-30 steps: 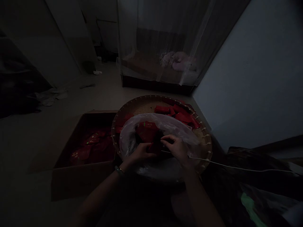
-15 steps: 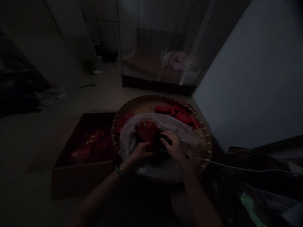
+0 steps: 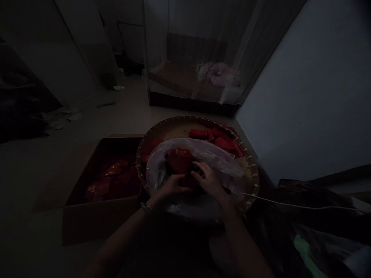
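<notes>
The light is very dim. My left hand (image 3: 171,187) is closed on a red packet (image 3: 188,181), its thumb and fingers at the packet's near edge. My right hand (image 3: 209,180) is just to the right with its fingers curled by the same packet; what lies between its fingertips is too dark to make out. A printed red pouch (image 3: 181,158) lies just beyond both hands, inside a clear plastic bag (image 3: 156,164) spread open. The bag sits in a round woven bamboo tray (image 3: 253,170). A bracelet (image 3: 145,208) circles my left wrist.
Several red packets (image 3: 223,141) lie on the tray's far right. To the left stands an open cardboard box (image 3: 98,216) with printed red pouches (image 3: 98,188). A white cord (image 3: 284,201) runs rightward from near my right hand. Dark bags (image 3: 307,193) and a wall (image 3: 307,108) border the right.
My right hand has moved left, closer to my left hand and the red packet. My left hand and the printed pouch have hardly moved.
</notes>
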The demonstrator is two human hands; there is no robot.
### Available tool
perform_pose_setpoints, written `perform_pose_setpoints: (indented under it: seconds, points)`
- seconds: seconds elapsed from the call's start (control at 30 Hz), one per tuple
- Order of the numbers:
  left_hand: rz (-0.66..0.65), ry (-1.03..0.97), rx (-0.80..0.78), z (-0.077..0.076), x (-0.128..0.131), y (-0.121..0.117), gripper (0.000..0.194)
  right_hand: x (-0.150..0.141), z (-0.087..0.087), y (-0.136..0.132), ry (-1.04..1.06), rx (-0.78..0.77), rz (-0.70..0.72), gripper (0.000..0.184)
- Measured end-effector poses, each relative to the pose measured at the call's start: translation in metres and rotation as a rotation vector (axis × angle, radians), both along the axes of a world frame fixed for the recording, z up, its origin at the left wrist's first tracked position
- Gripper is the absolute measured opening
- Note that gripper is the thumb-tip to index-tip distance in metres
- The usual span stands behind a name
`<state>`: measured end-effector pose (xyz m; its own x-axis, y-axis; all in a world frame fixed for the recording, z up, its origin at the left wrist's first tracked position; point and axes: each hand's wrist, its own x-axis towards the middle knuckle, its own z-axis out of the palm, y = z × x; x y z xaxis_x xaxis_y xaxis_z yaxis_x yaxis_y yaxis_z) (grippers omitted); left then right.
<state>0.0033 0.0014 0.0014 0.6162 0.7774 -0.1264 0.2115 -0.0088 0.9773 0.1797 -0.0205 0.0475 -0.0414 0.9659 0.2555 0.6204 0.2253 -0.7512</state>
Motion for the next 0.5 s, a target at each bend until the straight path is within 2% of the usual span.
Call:
perform_pose_setpoints:
  seconds: [0.07, 0.2, 0.33, 0.5]
  points:
    - [-0.006, 0.007, 0.034, 0.001, 0.000, 0.000, 0.035, -0.007, -0.002, -0.002, -0.054, -0.028, 0.098, 0.025]
    - [-0.047, 0.029, 0.035, 0.004, -0.003, 0.003, 0.042, -0.012, -0.009, 0.004, -0.011, -0.004, 0.039, 0.024]
    - [-0.109, 0.010, -0.137, 0.006, -0.009, 0.004, 0.041, -0.006, -0.014, 0.009, 0.068, 0.006, -0.059, 0.026]
    - [-0.114, -0.023, -0.305, 0.005, -0.011, 0.002, 0.041, 0.000, -0.021, 0.010, 0.131, -0.059, -0.135, 0.035]
